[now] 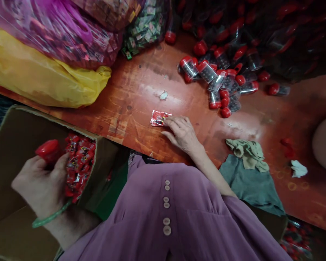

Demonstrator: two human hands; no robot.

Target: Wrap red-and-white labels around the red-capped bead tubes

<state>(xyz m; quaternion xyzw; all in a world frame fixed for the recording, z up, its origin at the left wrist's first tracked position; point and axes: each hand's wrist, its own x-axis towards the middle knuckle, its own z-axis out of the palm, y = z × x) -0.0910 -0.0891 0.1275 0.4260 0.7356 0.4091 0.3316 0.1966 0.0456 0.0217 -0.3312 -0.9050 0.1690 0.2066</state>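
Observation:
My left hand (pixel 40 183), with a green bangle on the wrist, holds a clear jar (pixel 77 165) with a red cap (pixel 47 149), full of red sachets, over a cardboard box (pixel 13 145) at the lower left. My right hand (pixel 180 134) rests on the red table (pixel 141 90), its fingertips touching a single red sachet (pixel 159 117) lying flat near the front edge.
A pile of empty clear jars with red caps (pixel 220 78) lies at the back right. A yellow bag (pixel 37 76) and a pink bag of sachets (pixel 56 32) sit at the back left. Green cloths (pixel 247 170) lie at the right, beside a white scrap (pixel 298 168).

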